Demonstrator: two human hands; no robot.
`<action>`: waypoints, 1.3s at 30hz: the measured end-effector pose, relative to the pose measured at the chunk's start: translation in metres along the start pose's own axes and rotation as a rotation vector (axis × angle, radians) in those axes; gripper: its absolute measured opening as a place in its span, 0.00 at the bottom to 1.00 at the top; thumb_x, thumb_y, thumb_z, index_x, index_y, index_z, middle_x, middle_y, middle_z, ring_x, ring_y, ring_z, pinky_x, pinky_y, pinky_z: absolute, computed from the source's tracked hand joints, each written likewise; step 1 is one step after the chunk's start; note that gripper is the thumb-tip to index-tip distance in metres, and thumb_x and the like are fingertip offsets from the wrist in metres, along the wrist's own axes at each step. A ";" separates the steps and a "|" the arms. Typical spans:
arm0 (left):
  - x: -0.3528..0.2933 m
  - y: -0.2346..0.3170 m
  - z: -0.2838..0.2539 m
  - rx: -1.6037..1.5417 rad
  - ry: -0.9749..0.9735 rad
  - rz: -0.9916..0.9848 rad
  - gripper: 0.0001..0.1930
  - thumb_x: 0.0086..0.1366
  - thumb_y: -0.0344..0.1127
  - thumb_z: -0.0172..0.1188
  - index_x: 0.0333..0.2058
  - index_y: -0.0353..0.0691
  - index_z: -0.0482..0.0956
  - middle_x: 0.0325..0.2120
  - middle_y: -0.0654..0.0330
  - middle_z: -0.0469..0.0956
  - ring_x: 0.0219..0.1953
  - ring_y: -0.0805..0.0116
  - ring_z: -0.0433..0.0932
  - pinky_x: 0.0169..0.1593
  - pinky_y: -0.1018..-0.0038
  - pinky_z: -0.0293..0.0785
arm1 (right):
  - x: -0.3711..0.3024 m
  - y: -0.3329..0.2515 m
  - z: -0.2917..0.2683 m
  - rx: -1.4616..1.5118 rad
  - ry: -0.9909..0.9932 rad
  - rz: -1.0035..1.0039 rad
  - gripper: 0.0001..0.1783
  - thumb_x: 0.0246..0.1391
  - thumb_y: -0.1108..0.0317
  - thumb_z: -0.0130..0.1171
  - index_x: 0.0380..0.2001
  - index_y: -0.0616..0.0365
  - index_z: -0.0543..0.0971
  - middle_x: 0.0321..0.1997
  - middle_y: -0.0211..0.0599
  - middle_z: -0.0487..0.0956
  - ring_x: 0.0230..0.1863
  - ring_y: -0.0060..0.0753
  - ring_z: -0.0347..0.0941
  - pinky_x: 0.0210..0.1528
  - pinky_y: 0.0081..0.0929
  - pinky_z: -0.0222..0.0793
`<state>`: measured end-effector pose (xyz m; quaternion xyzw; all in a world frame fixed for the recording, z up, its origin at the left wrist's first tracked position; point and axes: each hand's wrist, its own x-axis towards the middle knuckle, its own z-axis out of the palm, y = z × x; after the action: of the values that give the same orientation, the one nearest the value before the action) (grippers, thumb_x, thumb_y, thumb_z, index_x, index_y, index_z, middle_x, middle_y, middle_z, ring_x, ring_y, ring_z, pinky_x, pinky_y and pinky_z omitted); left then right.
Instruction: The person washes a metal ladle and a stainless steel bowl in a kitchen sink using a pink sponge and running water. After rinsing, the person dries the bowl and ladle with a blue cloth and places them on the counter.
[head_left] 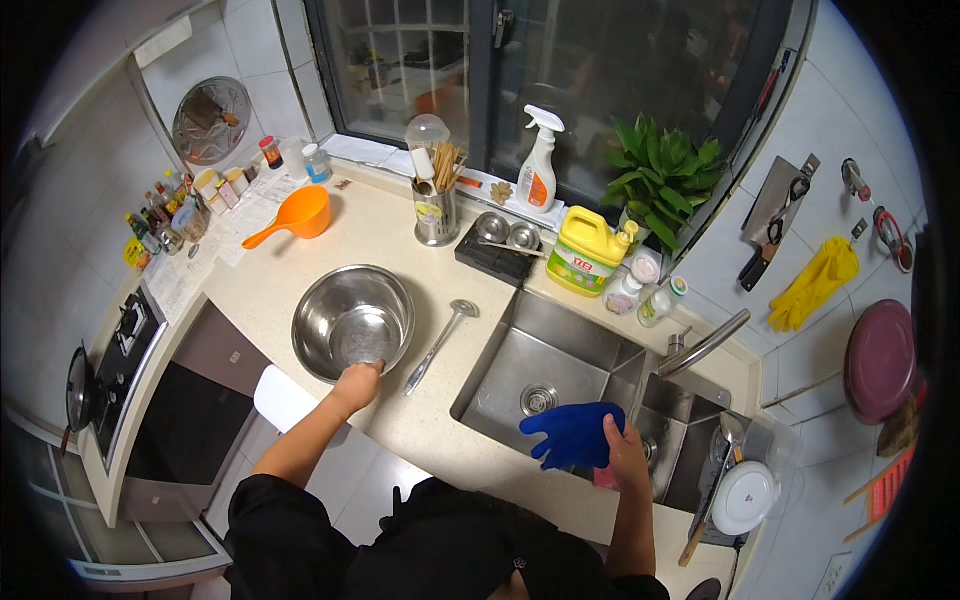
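Note:
My left hand is closed on the near rim of a steel mixing bowl, which stands on the counter with nothing visible inside. A metal ladle lies just right of the bowl. Over the near edge of the sink, my right hand pinches a blue glove by one side, and its finger-like ends hang toward the left. The glove covers part of the sink's divider and drain area. Something pink shows partly beneath it.
An orange dipper sits at the counter's far left. Behind the sink stand a yellow jug, a spray bottle and the faucet. Right of the sink are a white plate and utensils. A cleaver hangs on the wall.

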<state>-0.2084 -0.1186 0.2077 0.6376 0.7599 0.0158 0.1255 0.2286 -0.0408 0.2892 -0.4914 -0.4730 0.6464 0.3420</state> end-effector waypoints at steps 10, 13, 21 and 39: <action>0.001 0.080 -0.020 -0.239 0.468 0.436 0.14 0.47 0.25 0.57 0.36 0.35 0.71 0.28 0.49 0.73 0.33 0.55 0.73 0.39 0.66 0.70 | -0.021 0.000 0.007 0.177 0.024 0.009 0.13 0.56 0.64 0.48 0.39 0.63 0.72 0.35 0.34 0.75 0.34 0.23 0.71 0.39 0.21 0.68; 0.021 0.102 0.030 -0.414 0.458 0.308 0.18 0.48 0.23 0.53 0.41 0.32 0.68 0.35 0.44 0.71 0.39 0.49 0.70 0.45 0.62 0.66 | -0.037 -0.008 0.006 0.066 0.049 -0.033 0.14 0.53 0.67 0.52 0.40 0.63 0.71 0.34 0.30 0.74 0.35 0.19 0.68 0.39 0.18 0.65; 0.113 0.075 0.105 -0.358 0.455 -0.071 0.23 0.58 0.36 0.49 0.50 0.31 0.61 0.44 0.43 0.68 0.47 0.49 0.67 0.50 0.61 0.62 | -0.091 -0.028 -0.044 -0.162 -0.015 0.020 0.16 0.52 0.67 0.52 0.44 0.61 0.70 0.38 0.35 0.73 0.39 0.27 0.68 0.43 0.23 0.64; 0.142 0.279 0.068 -1.516 -0.675 0.031 0.08 0.64 0.36 0.44 0.37 0.40 0.70 0.26 0.58 0.76 0.15 0.81 0.61 0.18 0.85 0.55 | 0.097 0.052 -0.198 -0.273 0.633 -0.351 0.09 0.53 0.68 0.49 0.30 0.62 0.75 0.24 0.29 0.75 0.26 0.18 0.68 0.29 0.17 0.64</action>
<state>0.0528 0.0627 0.1691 0.3612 0.4559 0.3332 0.7421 0.3920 0.0851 0.1962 -0.6190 -0.5028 0.3255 0.5079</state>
